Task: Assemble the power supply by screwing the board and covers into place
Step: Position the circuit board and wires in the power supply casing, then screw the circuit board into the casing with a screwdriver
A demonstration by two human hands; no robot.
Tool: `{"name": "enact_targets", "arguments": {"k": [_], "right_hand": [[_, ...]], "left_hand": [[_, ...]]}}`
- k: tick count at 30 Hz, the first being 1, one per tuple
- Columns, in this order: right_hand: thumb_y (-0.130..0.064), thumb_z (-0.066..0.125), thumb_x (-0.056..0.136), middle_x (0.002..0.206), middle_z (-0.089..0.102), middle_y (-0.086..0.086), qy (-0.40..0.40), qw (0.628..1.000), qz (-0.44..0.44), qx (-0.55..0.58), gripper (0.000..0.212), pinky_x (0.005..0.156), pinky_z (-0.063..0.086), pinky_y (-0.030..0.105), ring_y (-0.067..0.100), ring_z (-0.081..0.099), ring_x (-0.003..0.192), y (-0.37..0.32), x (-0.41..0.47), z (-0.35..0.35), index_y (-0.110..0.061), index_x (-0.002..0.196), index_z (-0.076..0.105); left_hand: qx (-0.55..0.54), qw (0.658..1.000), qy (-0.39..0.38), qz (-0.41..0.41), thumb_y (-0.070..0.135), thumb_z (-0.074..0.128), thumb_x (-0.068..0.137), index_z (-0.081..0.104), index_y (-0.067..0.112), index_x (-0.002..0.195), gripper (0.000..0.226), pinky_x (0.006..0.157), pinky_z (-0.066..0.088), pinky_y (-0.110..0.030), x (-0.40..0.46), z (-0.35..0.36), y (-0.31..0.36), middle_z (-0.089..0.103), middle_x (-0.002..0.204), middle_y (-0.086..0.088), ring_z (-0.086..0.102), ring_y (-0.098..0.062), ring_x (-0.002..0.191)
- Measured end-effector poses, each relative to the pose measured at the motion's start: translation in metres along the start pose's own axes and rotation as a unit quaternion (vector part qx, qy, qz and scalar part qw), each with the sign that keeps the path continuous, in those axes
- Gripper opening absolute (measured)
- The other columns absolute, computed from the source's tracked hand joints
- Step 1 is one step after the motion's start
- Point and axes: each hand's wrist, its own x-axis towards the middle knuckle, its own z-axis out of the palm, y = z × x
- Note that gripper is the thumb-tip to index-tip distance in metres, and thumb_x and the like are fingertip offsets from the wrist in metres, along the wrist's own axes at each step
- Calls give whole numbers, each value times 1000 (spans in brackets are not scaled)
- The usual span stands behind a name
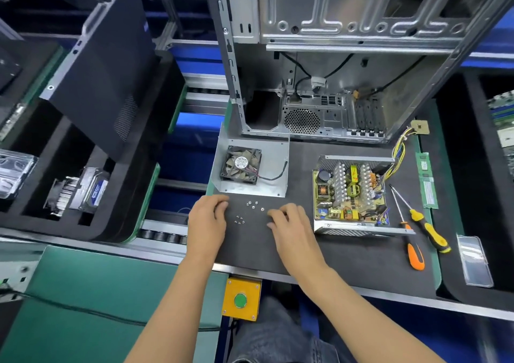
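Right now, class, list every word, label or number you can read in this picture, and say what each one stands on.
Round fan label: print there, too small to read.
Blue sticker on the metal part in the left tray: blurred, unreadable.
Green memory stick white labels: too small to read.
Power supply board: no readable marking.
Green button on its yellow box: no text.
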Motion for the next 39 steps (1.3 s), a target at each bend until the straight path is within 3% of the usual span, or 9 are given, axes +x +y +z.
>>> {"name": "enact_targets", "arguments": {"k": [4, 9, 14, 22, 27, 30, 33, 35, 39], "right_hand": [[-10, 82, 78, 84, 59, 11, -6, 1000, 0, -18, 21, 60, 53, 36, 29, 58, 73, -17, 20, 1, -5, 92, 68], [-21, 81, 80, 85, 61, 13, -85, 993, 54, -68, 26, 63, 51, 37, 30, 59, 76, -35, 44, 3, -4, 93, 65], [-13, 50, 100, 118, 50, 12, -149, 987, 55, -30, 21, 81, 47, 38, 30, 49, 108, -34, 54, 11, -9, 120, 52], [5, 57, 88, 119, 50, 11, -195, 979, 28, -49, 30, 77, 43, 36, 29, 49, 110, -43, 65, 10, -9, 115, 54], [7, 60, 83, 115, 54, 15, -213, 975, 50, -48, 31, 79, 44, 35, 33, 54, 106, -49, 75, 4, -6, 112, 56], [3, 61, 86, 113, 56, 17, -208, 975, 74, -38, 27, 72, 37, 33, 34, 56, 105, -50, 78, 3, -4, 111, 57], [1, 62, 86, 113, 57, 17, -202, 976, 67, -40, 29, 74, 39, 35, 34, 56, 106, -48, 75, 3, -3, 114, 55], [1, 61, 86, 113, 58, 16, -197, 978, 49, -45, 32, 75, 39, 35, 34, 54, 107, -46, 72, 3, -3, 117, 54], [2, 53, 86, 103, 59, 16, -150, 987, 56, 12, 23, 69, 35, 33, 33, 54, 99, -42, 68, -13, -4, 107, 58]], "left_hand": [[9, 999, -28, 18, 4, 61, 96, 74, 7, 103, 15, 91, 48, -38, -2, -1, -3, 71, 100, -7, 62, -26, 96], [-1, 999, -34, 17, 4, 61, 96, 74, 8, 106, 17, 89, 44, -27, -10, 1, -2, 72, 103, -4, 63, -22, 97], [-28, 999, -29, -4, 5, 62, 96, 74, 11, 106, 17, 89, 47, -29, -13, -2, -5, 69, 99, 4, 62, -18, 93], [-38, 998, -42, -10, 6, 63, 96, 74, 15, 106, 16, 86, 49, -28, -13, -1, -6, 66, 96, 7, 61, -18, 91], [-46, 998, -29, -17, 9, 65, 95, 74, 15, 104, 14, 77, 39, -4, -13, -2, -5, 63, 91, 12, 58, -1, 83], [-89, 995, -2, -44, 14, 66, 96, 72, 23, 103, 13, 73, 40, -1, -13, -2, 2, 65, 91, 17, 59, 7, 85], [-162, 983, -4, -91, 19, 64, 97, 71, 29, 101, 12, 76, 46, -7, -11, -1, 13, 70, 92, 16, 63, 5, 87], [-212, 969, -10, -127, 22, 62, 99, 72, 29, 100, 12, 80, 52, -20, -9, -1, 20, 73, 92, 11, 67, -2, 86], [-323, 926, -18, -194, 25, 54, 104, 73, 17, 98, 21, 79, 58, -32, -10, 4, 37, 76, 90, -2, 73, -16, 86]]}}
